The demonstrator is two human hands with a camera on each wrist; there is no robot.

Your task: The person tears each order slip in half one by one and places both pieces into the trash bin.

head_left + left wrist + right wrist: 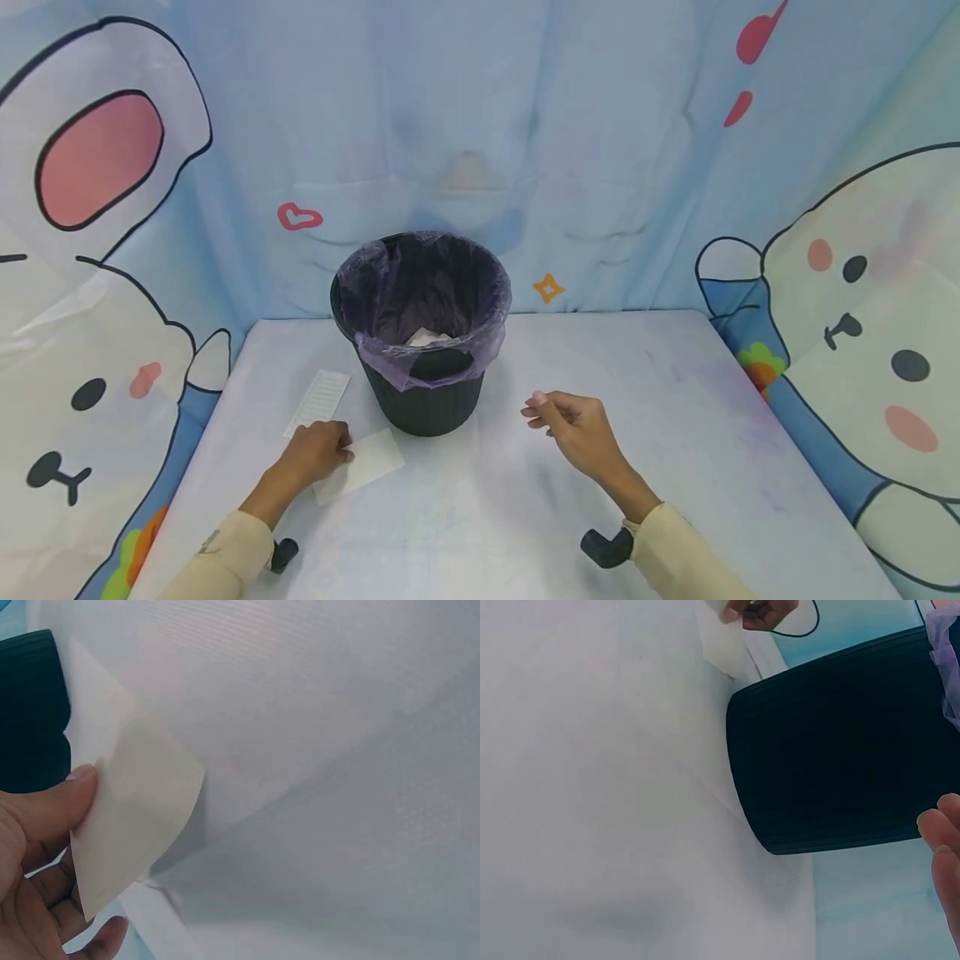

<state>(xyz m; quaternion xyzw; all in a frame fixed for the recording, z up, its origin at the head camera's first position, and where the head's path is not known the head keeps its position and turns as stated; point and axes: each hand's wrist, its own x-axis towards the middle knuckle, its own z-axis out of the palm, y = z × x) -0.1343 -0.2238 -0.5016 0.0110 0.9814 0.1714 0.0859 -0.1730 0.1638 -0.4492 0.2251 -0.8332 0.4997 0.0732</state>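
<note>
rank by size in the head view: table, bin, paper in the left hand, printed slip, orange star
1. Table
2. Bin
3. Paper and printed slip: too close to rank, as the left hand covers part of the paper
4. Orange star

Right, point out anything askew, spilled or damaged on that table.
Nothing looks spilled or broken. The purple liner sits unevenly on the black bin: it drapes well down the front, while the rim shows bare at the left.
</note>
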